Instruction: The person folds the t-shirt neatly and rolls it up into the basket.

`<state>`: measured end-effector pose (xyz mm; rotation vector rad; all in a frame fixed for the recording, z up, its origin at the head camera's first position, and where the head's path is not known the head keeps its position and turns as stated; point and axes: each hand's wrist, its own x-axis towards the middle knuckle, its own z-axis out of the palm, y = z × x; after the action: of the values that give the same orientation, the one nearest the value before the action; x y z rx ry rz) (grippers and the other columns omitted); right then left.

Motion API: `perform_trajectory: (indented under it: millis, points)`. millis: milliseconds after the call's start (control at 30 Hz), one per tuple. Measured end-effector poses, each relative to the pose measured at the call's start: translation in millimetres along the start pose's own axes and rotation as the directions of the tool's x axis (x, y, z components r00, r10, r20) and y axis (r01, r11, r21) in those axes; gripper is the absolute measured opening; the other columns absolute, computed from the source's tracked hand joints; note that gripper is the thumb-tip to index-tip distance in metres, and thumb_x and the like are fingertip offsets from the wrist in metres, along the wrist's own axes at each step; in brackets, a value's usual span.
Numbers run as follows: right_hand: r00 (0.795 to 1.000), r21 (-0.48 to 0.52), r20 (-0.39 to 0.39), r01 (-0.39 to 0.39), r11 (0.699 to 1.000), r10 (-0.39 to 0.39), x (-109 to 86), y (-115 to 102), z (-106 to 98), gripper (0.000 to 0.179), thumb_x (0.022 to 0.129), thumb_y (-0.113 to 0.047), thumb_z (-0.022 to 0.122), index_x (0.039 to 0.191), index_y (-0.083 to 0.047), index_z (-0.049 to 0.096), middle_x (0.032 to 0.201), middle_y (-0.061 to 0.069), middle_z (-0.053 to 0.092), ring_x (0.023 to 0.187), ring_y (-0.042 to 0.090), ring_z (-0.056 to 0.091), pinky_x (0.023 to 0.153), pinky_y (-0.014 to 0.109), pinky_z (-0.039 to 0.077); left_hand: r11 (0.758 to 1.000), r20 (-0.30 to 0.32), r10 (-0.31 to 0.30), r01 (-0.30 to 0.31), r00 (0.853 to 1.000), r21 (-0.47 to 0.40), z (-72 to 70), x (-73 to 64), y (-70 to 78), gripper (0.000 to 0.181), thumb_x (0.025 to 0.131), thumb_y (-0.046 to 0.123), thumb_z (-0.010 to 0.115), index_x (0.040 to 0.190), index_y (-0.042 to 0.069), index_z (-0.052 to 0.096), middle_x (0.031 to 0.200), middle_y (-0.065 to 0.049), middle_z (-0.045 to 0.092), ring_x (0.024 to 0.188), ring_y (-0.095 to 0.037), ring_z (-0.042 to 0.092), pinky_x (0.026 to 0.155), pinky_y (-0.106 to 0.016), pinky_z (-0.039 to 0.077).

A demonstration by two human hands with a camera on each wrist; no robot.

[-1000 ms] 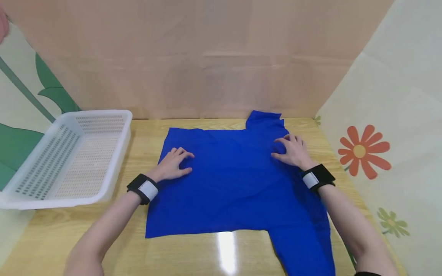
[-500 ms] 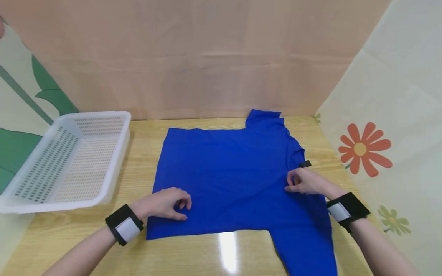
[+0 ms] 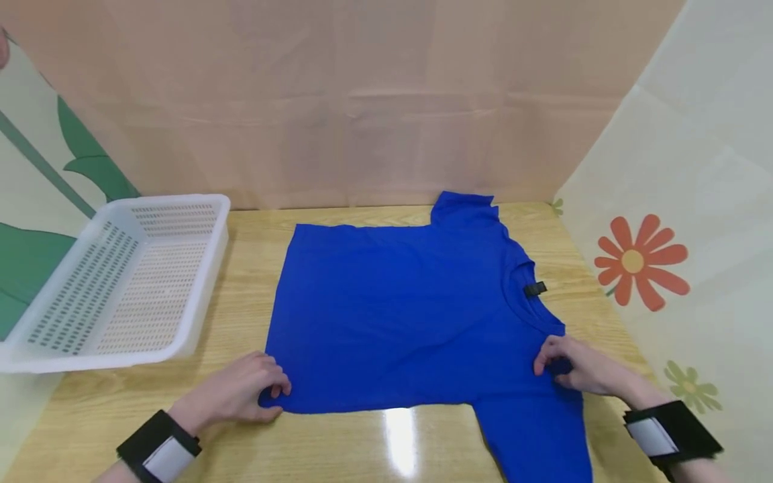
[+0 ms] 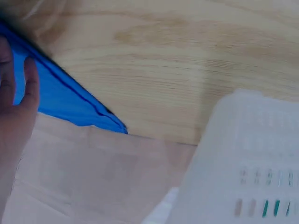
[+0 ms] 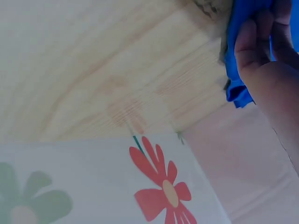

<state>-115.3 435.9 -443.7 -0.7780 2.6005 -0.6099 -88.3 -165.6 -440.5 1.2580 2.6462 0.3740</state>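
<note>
A blue T-shirt (image 3: 386,308) lies spread on the wooden table, its hem to the left and its collar with a black label (image 3: 535,289) to the right. One sleeve points to the back, the other runs off the front edge of the head view. At the near hem corner is my left hand (image 3: 241,389), fingers bent over the cloth and thumb apart from them. My right hand (image 3: 582,365) is at the near shoulder beside the collar, fingers curved and thumb spaced from them. In both wrist views the fingers overlap blue cloth (image 4: 65,100).
A white perforated plastic basket (image 3: 208,282) stands on the left of the table (image 3: 338,446). A plain pinkish sheet (image 3: 386,100) rises behind the table, and a flower-patterned sheet (image 3: 712,201) borders the right side. Each wrist wears a black strap (image 3: 158,448).
Both hands have moved toward the near side: the left down to the near hem corner, the right along the collar side to the near shoulder, uncovering the collar and label. The shirt stays in place.
</note>
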Motion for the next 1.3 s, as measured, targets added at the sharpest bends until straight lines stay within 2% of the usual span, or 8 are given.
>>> perform_trajectory:
  millis: [133,233,433,567,700,867,1033,1300]
  points:
    - [0.999,-0.113,-0.041,-0.018,0.993,0.014,-11.1,-3,8,0.053,0.066,0.013,0.072,0.088,-0.035,0.065,0.1,-0.013,0.053,0.097,0.008,0.045,0.08,0.028,0.04,0.998,-0.012,0.038,-0.037,0.999,0.059,-0.3,-2.6,3.2,0.017,0.074,0.015,0.079,0.09,0.02,0.072,0.079,0.014,0.062,0.076,0.0,0.051,0.071,-0.025,0.049]
    - [0.995,-0.163,-0.096,0.019,0.986,-0.035,-19.0,-3,14,0.064,0.06,0.019,0.072,0.093,-0.035,0.063,0.105,-0.011,0.053,0.101,0.009,0.043,0.081,0.029,0.042,0.994,-0.073,0.075,-0.069,0.995,0.087,2.0,-3.4,3.9,0.018,0.07,0.009,0.075,0.086,0.018,0.072,0.079,0.011,0.064,0.074,-0.003,0.055,0.067,-0.023,0.049]
    - [0.942,-0.14,-0.27,0.168,0.976,-0.2,-28.4,7,28,0.085,0.043,0.033,0.066,0.105,-0.025,0.066,0.113,-0.004,0.053,0.111,-0.004,0.034,0.09,0.007,0.025,0.994,-0.125,0.111,-0.111,0.986,0.011,1.5,-7.4,-5.1,0.007,0.08,0.013,0.079,0.083,0.017,0.074,0.079,0.01,0.066,0.076,-0.003,0.058,0.067,-0.02,0.05]
    - [0.958,-0.066,-0.253,0.121,0.99,-0.134,-32.7,11,26,0.08,0.05,0.028,0.07,0.107,-0.028,0.068,0.118,-0.004,0.051,0.114,-0.009,0.031,0.086,0.013,0.03,0.989,-0.148,0.139,-0.144,0.979,-0.022,4.2,-13.2,-9.6,0.01,0.08,0.014,0.084,0.085,0.018,0.077,0.082,0.012,0.066,0.08,-0.001,0.058,0.071,-0.018,0.051]
    - [0.97,-0.034,-0.229,0.078,0.996,-0.084,-36.4,15,26,0.062,0.062,0.015,0.079,0.103,-0.031,0.07,0.118,-0.002,0.052,0.114,-0.011,0.031,0.087,0.019,0.037,0.982,-0.168,0.132,-0.152,0.977,-0.116,5.4,-15.7,-11.0,0.01,0.08,0.011,0.083,0.088,0.016,0.079,0.082,0.011,0.065,0.08,0.002,0.056,0.07,-0.016,0.05]
    - [0.946,-0.07,-0.303,0.096,0.993,-0.113,-36.5,17,32,0.057,0.061,0.01,0.086,0.093,-0.035,0.069,0.109,-0.006,0.054,0.108,-0.007,0.037,0.089,0.005,0.027,0.967,-0.19,0.135,-0.171,0.973,-0.19,4.2,-17.4,-10.8,0.007,0.08,0.012,0.083,0.086,0.014,0.08,0.08,0.011,0.063,0.078,0.004,0.053,0.067,-0.016,0.048]
    - [0.915,-0.106,-0.374,0.123,0.987,-0.154,-35.7,17,34,0.05,0.062,0.008,0.087,0.087,-0.032,0.07,0.096,-0.011,0.061,0.103,-0.003,0.045,0.089,0.002,0.028,0.964,-0.199,0.131,-0.171,0.971,-0.203,4.3,-20.5,-10.8,0.008,0.078,0.013,0.085,0.086,0.013,0.081,0.083,0.01,0.065,0.08,0.003,0.055,0.069,-0.016,0.05]
    - [0.934,-0.086,-0.343,0.075,0.993,-0.1,-41.3,14,35,0.063,0.06,0.025,0.071,0.087,-0.033,0.07,0.095,-0.015,0.067,0.114,-0.007,0.042,0.092,-0.001,0.026,0.971,-0.161,0.084,-0.117,0.983,-0.207,2.2,-24.1,-7.8,0.009,0.081,0.011,0.083,0.089,0.012,0.081,0.084,0.01,0.065,0.081,0.003,0.055,0.068,-0.019,0.05]
